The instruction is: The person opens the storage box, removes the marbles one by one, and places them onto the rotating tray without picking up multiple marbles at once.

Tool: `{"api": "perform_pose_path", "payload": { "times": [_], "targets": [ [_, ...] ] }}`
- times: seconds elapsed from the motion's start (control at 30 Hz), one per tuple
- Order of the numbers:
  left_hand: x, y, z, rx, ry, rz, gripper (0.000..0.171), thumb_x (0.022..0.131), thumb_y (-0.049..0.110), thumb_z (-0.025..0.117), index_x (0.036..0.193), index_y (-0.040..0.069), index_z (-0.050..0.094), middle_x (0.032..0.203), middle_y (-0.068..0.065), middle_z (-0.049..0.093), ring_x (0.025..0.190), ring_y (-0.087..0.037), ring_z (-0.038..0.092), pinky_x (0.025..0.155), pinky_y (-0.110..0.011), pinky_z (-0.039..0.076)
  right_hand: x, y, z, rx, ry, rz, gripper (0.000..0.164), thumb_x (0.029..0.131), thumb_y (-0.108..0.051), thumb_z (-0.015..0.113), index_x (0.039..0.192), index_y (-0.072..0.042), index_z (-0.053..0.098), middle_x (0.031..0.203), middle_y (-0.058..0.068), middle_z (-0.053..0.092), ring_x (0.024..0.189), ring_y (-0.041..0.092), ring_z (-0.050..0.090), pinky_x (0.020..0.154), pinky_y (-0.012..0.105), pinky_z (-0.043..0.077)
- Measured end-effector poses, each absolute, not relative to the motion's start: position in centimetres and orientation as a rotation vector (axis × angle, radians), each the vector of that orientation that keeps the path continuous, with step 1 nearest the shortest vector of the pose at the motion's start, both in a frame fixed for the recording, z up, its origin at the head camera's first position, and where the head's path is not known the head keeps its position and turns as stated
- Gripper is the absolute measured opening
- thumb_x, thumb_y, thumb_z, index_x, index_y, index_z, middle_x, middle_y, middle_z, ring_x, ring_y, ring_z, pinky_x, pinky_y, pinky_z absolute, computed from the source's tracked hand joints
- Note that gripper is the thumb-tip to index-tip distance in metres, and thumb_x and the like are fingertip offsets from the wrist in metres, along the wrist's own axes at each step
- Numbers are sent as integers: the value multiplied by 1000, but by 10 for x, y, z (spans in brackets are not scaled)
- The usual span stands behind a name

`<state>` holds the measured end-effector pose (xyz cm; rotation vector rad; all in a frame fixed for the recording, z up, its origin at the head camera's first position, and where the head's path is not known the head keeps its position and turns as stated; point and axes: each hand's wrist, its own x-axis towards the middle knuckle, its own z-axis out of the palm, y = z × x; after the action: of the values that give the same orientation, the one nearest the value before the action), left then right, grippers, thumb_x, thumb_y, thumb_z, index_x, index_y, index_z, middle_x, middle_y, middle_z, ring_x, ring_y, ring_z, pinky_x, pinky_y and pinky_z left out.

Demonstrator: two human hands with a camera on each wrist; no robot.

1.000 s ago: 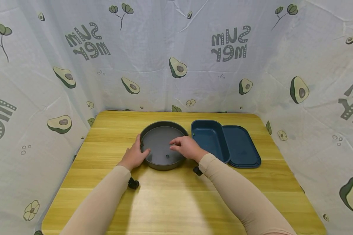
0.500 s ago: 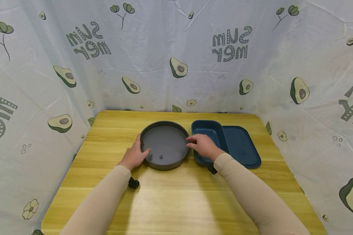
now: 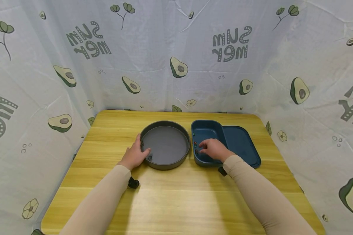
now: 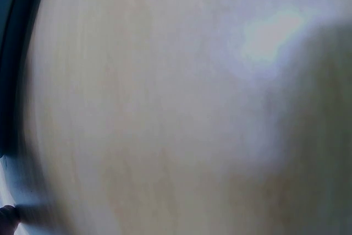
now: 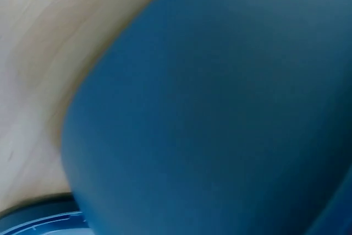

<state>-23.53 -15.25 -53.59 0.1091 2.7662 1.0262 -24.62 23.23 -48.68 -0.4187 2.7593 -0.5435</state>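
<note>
My left hand [image 3: 135, 155] holds the near-left rim of a round grey cake pan [image 3: 166, 166], thumb reaching over the inside. Small glassy marbles [image 3: 150, 157] lie in the pan close to that thumb and along the left wall. My right hand [image 3: 216, 149] is over a deep blue rectangular box [image 3: 207, 122], fingers loosely bent and parted. Several coloured marbles [image 3: 195, 144] sit along the box's left inner side, just left of the fingertips. In the right wrist view the blue box [image 5: 209, 103] fills most of the frame; neither wrist view shows fingers.
A flat blue lid [image 3: 242, 147] lies on the wooden table [image 3: 170, 202], right against the box. The pan and box stand side by side with a narrow gap. A white printed curtain [image 3: 153, 49] surrounds the table's back and sides.
My right hand has moved right from over the pan to the box, and its fingers have parted. A marble has rolled left across the pan. My left hand stays at the rim.
</note>
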Motion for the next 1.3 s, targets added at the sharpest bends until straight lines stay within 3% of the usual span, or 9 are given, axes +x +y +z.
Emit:
{"api": "perform_pose_path", "payload": {
  "times": [0.23,0.5,0.8,1.1,1.3],
  "targets": [
    [-235,-153,-535,109,2763,1012,99,106,49,57,170,9,-7,177,-18,10,160,-43,25,127,-73,6,-247,238,-495,-412,2700,-458,25,97,-19,76,119,-7,79,118,9,78,109,27,73,95,44,61],
    [-236,-153,-534,108,2754,1023,99,105,49,57,170,10,-7,178,-17,9,161,-42,24,128,-73,6,-249,242,-506,-388,2652,-480,22,94,-20,80,114,-10,80,117,7,79,111,27,72,96,45,60],
    [-236,-153,-535,102,2749,1030,100,105,50,58,170,11,-7,178,-16,11,160,-42,26,128,-73,6,-249,238,-509,-451,2650,-477,11,92,-16,82,102,-12,80,104,3,78,94,20,70,85,40,61],
    [-234,-152,-535,100,2753,1010,100,105,49,58,170,11,-8,178,-16,9,160,-42,26,128,-72,6,-249,234,-508,-492,2608,-493,11,95,-14,79,105,-13,80,103,2,78,93,18,70,84,39,61],
    [-235,-153,-535,100,2749,1016,100,105,49,58,170,12,-8,178,-16,8,160,-42,25,128,-72,6,-251,240,-506,-530,2574,-498,4,95,-16,78,93,-15,81,92,-5,77,80,10,65,77,33,58]
  ]
}}
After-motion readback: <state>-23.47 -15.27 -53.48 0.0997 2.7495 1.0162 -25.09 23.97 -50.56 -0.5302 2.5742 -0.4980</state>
